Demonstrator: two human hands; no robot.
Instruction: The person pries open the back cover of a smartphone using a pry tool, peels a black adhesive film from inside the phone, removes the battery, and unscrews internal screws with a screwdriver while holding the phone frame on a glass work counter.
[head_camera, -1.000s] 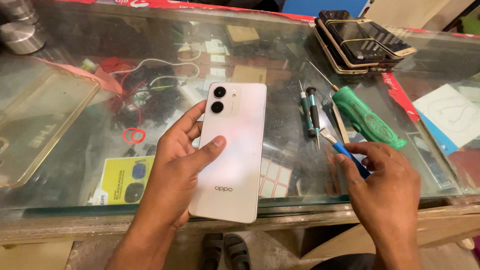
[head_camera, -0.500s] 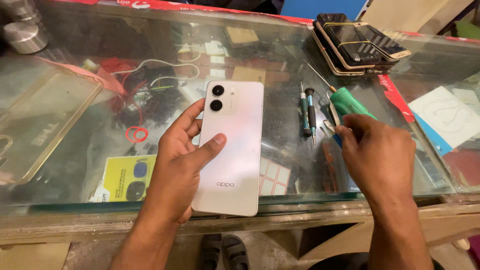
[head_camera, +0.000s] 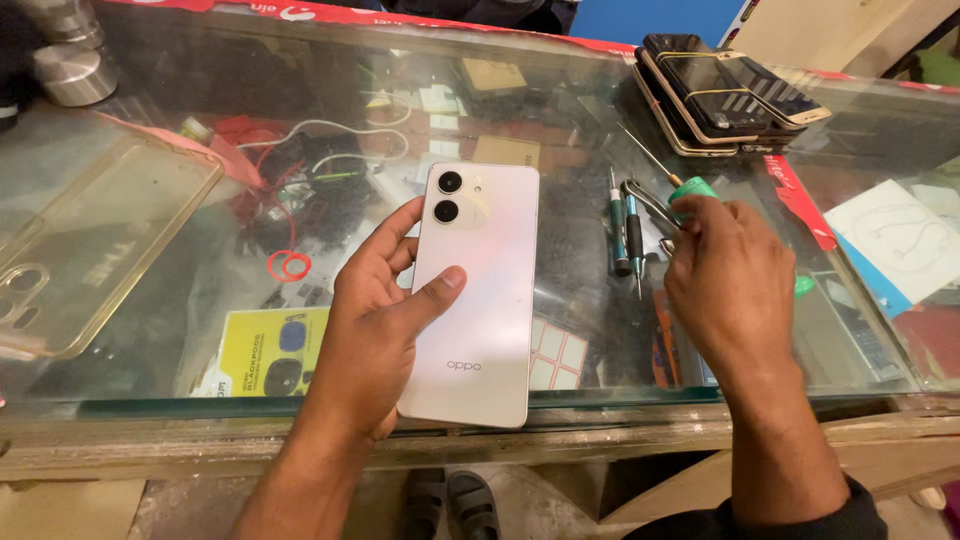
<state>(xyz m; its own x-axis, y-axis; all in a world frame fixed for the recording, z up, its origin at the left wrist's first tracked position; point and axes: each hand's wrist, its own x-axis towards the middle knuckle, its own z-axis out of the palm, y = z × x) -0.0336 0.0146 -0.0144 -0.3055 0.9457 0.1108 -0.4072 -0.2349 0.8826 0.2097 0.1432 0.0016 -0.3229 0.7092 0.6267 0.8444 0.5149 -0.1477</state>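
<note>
My left hand (head_camera: 375, 320) holds a white phone (head_camera: 490, 300) back side up, just above the glass counter (head_camera: 180, 400); the thumb lies across its back and the fingers wrap its left edge. My right hand (head_camera: 730, 290) rests over a green-handled screwdriver (head_camera: 694, 187) lying on the glass, with the fingers curled down at its far end beside metal tweezers (head_camera: 645, 200). The hand hides most of the handle, and whether it grips anything does not show. Two thin dark screwdrivers (head_camera: 632, 235) lie between the phone and that hand.
A clear phone case (head_camera: 90, 240) lies at the left. A stack of dark phones (head_camera: 720, 95) sits at the back right, a metal cylinder (head_camera: 75, 75) at the back left. A white sheet (head_camera: 900, 240) lies far right. Cables and small packets show under the glass.
My right hand has moved from the near edge up and away over the green-handled screwdriver, to the tweezers. The phone and my left hand have barely shifted.
</note>
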